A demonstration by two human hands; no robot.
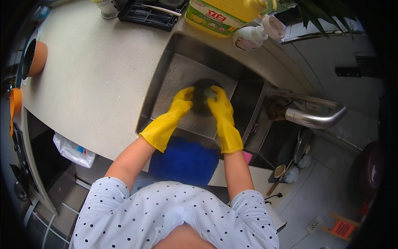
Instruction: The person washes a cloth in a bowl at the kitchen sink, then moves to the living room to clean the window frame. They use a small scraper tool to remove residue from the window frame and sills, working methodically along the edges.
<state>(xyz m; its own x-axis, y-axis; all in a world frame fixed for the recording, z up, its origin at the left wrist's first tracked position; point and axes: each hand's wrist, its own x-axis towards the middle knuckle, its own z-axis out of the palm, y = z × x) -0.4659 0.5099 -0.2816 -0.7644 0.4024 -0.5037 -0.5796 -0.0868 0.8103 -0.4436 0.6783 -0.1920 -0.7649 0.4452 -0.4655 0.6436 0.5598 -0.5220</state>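
Observation:
Both my hands wear yellow rubber gloves and reach into a stainless-steel sink [174, 76]. Between them, low in the basin, is a dark, round, dish-like thing [202, 108]; its exact kind is hard to make out. My left hand [182, 100] is closed at its left edge, fingertips curled inward. On the other side, my right hand [220, 103] is closed around a small pale pad [210, 93], which lies against the dark round thing. The glove's fingers partly cover that pad.
A steel faucet [311, 118] stands right of the sink. Behind it are a yellow detergent jug [215, 18], a white pump bottle [248, 38] and a black rack [151, 14]. A blue cloth [184, 162] hangs at the front edge. An orange-brown pot [39, 58] sits far left.

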